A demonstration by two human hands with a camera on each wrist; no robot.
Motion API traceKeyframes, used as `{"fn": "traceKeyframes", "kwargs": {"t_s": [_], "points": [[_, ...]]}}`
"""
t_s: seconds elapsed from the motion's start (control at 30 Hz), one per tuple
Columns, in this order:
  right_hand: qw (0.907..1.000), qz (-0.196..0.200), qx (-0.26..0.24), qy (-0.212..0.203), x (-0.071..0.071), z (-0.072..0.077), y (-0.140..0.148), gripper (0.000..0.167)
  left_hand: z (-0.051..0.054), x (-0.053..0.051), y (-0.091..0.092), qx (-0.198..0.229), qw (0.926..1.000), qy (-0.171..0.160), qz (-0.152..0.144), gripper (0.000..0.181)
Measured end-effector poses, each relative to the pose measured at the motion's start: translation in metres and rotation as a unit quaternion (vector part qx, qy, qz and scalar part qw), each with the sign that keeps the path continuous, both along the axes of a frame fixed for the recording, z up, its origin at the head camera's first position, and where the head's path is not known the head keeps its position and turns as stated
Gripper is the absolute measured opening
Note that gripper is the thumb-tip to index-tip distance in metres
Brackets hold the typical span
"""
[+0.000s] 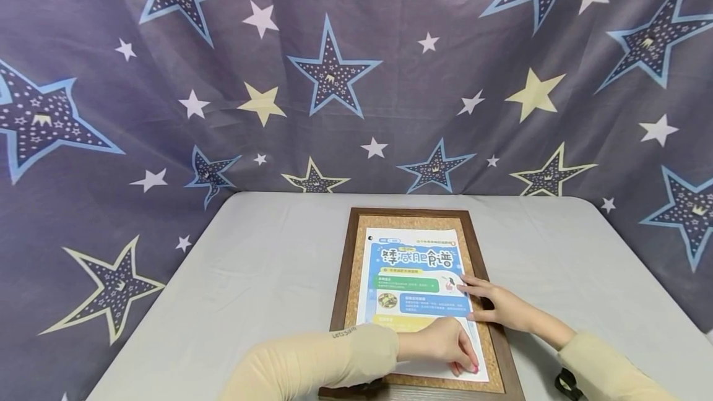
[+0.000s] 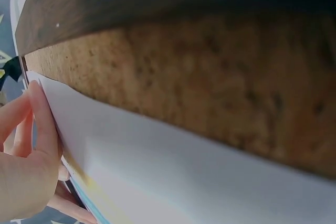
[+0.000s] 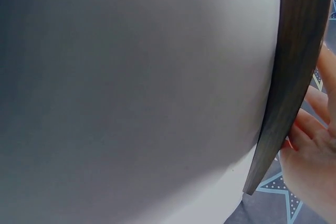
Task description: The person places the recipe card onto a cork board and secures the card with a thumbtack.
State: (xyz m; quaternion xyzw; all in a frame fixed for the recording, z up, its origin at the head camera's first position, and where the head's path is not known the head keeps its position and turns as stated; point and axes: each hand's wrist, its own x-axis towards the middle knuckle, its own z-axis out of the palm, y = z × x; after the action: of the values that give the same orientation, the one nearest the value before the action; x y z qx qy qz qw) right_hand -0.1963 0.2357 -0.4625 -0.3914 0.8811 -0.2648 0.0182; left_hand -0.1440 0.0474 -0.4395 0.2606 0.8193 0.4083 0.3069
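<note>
A corkboard with a dark wooden frame [image 1: 351,265] lies on the table, and a printed sheet [image 1: 414,302] with blue, green and yellow blocks lies over its cork [image 1: 409,221]. My left hand [image 1: 445,342] reaches across to the sheet's lower right corner. Its thumb and fingers pinch a small pink pushpin [image 1: 475,369] there; in the left wrist view that hand [image 2: 31,156] hides the pin. My right hand [image 1: 501,308] rests on the sheet's right edge with fingers spread, its wrist side over the frame.
Small marks that look like pins, a black one [image 1: 370,238] and an orange one [image 1: 453,243], sit at the sheet's upper corners. A light grey cloth covers the table [image 1: 267,265]. Behind it hangs a star-patterned curtain [image 1: 390,110]. A black strap [image 1: 568,383] shows beneath the right sleeve.
</note>
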Motion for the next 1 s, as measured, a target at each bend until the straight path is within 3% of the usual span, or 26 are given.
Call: {"fn": "traceKeyframes", "kwargs": {"t_s": [0.23,0.7,1.0], "points": [[1.0,0.003,0.0,-0.003,-0.0004,-0.0012,0.0003,0.055,0.0005,-0.0004,-0.0004,-0.002,1.0,0.0,-0.003,0.004],[0.9999,0.003,0.0,-0.01,0.0009,0.0019,0.0006,0.055,0.0025,0.0005,0.0016,-0.01,0.9997,-0.009,0.02,0.004],[0.9999,0.004,-0.003,-0.009,0.0001,0.0005,0.0005,0.054,0.0061,0.0004,0.0021,-0.016,0.9997,-0.004,0.016,0.005]]}}
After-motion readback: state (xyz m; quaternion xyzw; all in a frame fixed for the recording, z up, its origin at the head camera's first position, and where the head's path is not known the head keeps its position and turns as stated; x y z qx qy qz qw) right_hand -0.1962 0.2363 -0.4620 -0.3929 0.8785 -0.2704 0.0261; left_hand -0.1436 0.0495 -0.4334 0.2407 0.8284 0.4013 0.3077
